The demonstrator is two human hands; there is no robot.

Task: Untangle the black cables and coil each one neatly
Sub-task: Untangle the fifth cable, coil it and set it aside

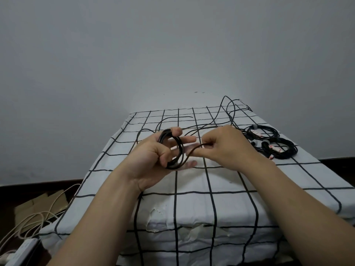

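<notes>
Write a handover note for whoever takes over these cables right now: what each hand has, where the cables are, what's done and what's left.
Left hand: grips a partly wound coil of black cable.
Right hand: pinches that cable's free run, ready to lay another loop.
Loose cable lies across the checked cloth behind the hands, reaching the far right corner; how many cables it is cannot be told.
Done: two finished coils, the farther coil and the nearer coil, lie on the right.
Left: finish this coil, then untangle and coil the loose cable.
</notes>
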